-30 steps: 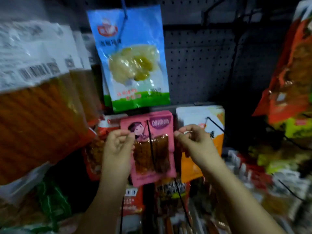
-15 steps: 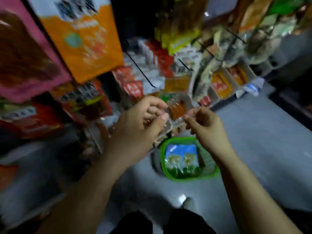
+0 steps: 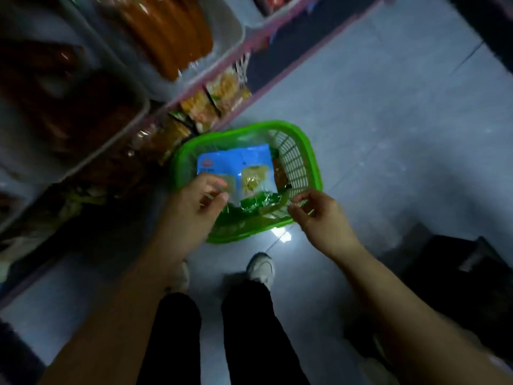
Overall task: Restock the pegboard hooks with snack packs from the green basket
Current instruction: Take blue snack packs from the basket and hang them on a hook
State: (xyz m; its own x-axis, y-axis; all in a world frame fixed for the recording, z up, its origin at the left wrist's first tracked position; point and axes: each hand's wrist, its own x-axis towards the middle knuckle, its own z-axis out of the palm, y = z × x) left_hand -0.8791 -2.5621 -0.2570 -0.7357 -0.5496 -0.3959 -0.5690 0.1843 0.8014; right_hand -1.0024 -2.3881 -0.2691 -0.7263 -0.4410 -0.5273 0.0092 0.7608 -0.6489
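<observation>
Green basket [image 3: 301,159] rim under both empty hands.

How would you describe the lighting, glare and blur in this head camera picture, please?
Head view: dim overall, with a bluish cast; a bright glare patch on the floor beside the green basket; motion blur smears the shelf goods at upper left and both forearms; the blue snack pack is the sharpest thing, though its print is unreadable; wide-angle bending tilts the shelf edge.

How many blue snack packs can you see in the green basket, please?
1: a blue snack pack lies on top in the green basket, beside the left hand. Others may be hidden underneath.
</observation>
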